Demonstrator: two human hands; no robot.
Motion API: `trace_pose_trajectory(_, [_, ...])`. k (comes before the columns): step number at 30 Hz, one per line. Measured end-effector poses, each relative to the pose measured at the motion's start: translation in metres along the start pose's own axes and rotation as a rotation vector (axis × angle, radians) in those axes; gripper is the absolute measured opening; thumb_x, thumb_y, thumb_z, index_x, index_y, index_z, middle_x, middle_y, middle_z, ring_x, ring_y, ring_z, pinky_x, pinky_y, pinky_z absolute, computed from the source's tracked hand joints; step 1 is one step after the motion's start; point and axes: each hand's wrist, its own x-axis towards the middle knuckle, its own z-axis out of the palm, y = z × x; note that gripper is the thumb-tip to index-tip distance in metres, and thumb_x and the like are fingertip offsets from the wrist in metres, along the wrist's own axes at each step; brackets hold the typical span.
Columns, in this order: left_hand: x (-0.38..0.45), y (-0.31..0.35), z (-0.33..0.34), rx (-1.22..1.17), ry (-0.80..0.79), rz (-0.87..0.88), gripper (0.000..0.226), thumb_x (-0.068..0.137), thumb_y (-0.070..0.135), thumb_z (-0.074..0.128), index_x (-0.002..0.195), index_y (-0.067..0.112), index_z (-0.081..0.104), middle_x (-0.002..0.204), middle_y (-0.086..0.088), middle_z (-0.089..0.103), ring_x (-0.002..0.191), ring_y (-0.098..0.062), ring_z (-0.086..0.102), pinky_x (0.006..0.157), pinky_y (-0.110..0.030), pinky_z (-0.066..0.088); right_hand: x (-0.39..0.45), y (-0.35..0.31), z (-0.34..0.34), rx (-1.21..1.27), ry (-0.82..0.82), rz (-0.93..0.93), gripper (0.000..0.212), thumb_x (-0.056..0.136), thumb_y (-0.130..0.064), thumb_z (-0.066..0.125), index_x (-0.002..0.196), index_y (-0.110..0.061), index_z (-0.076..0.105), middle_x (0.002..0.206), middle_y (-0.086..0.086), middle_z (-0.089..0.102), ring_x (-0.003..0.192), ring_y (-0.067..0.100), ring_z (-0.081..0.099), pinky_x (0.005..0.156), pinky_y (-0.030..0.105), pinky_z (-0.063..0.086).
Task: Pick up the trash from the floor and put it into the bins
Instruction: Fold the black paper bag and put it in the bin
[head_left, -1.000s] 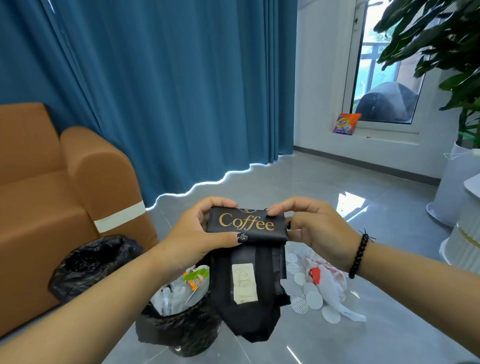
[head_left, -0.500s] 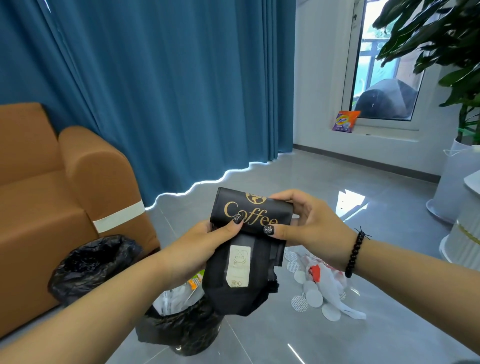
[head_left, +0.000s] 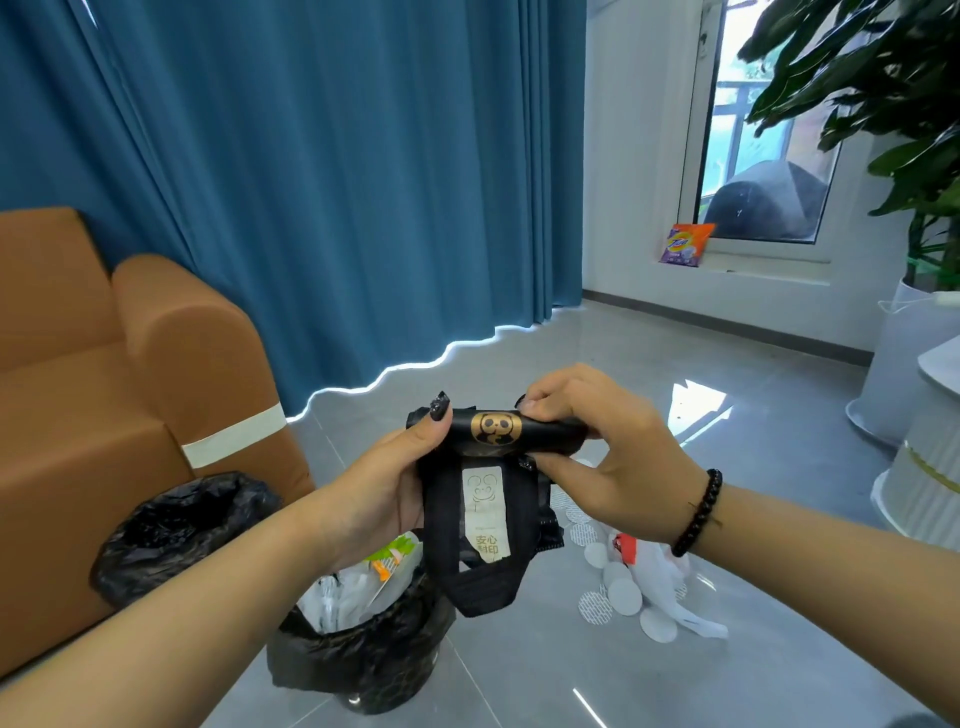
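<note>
Trash here is a black coffee bag (head_left: 493, 499), held in the air just above the near bin (head_left: 363, 660). Both hands grip it, left hand (head_left: 387, 483) and right hand (head_left: 597, 447), fingers curled around its rolled top. It could spring open and miss the bin. It looks crumpled, maybe empty.

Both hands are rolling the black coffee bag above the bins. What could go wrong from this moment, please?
1. The black coffee bag is gripped only at its rolled top by the left hand and right hand; released, it may unroll.
2. The nearer bin already looks full, so the bag might slide off.
3. White trash still lies on the floor and may be forgotten.
</note>
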Motion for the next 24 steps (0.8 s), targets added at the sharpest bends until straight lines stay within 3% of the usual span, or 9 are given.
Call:
trace_pose_trajectory(4, [0.002,0.000,-0.003,0.061,-0.025,0.026,0.058,0.071,0.043,0.066,0.118,0.009,0.065,0.123,-0.018,0.064,0.114,-0.033,0.062,0.096,-0.051,0.049,-0.001,0.003,0.000,-0.074,-0.020,-0.110,0.022,0.079,0.004,0.068,0.098,-0.004,0.060,0.103,0.009,0.059,0.093,0.009,0.056,0.083,0.012,0.043])
trace_pose_trajectory(8, [0.001,0.000,-0.008,0.081,-0.003,0.061,0.065,0.062,0.030,0.075,0.117,0.000,0.056,0.104,-0.016,0.067,0.096,-0.028,0.067,0.072,-0.034,0.055,-0.003,0.006,0.000,-0.066,-0.081,-0.088,0.028,0.077,0.002,0.071,0.100,-0.009,0.058,0.106,0.006,0.058,0.099,0.012,0.057,0.086,0.019,0.048])
trace_pose_trajectory(10, [0.001,-0.001,-0.010,0.098,0.012,0.084,0.070,0.057,0.025,0.079,0.118,0.000,0.055,0.104,-0.017,0.066,0.096,-0.029,0.066,0.073,-0.033,0.055,-0.005,0.006,0.001,0.006,-0.109,0.019,0.033,0.074,-0.001,0.073,0.103,-0.008,0.059,0.107,0.003,0.059,0.102,0.012,0.058,0.088,0.025,0.050])
trace_pose_trajectory(15, [-0.001,-0.003,-0.016,0.194,0.025,0.135,0.070,0.054,0.015,0.081,0.119,0.007,0.057,0.117,-0.021,0.064,0.107,-0.036,0.064,0.090,-0.047,0.053,-0.005,0.001,0.000,0.235,-0.212,0.388,0.042,0.075,-0.027,0.074,0.113,-0.022,0.056,0.112,-0.008,0.060,0.102,0.012,0.062,0.092,0.025,0.051])
trace_pose_trajectory(20, [-0.002,-0.007,-0.019,0.275,-0.012,0.168,0.061,0.062,0.000,0.079,0.119,0.011,0.058,0.115,-0.014,0.067,0.108,-0.031,0.065,0.086,-0.040,0.055,-0.006,0.006,-0.003,0.426,-0.273,0.652,0.033,0.081,-0.014,0.071,0.112,-0.019,0.059,0.110,0.000,0.064,0.097,0.012,0.065,0.089,0.031,0.054])
trace_pose_trajectory(24, [-0.001,-0.008,-0.019,0.308,0.033,0.163,0.058,0.066,-0.007,0.079,0.117,0.010,0.059,0.112,-0.010,0.070,0.108,-0.027,0.065,0.088,-0.036,0.054,-0.008,0.008,0.002,0.525,-0.286,0.732,0.026,0.081,-0.008,0.070,0.107,-0.007,0.062,0.097,0.006,0.066,0.085,0.016,0.068,0.076,0.034,0.059])
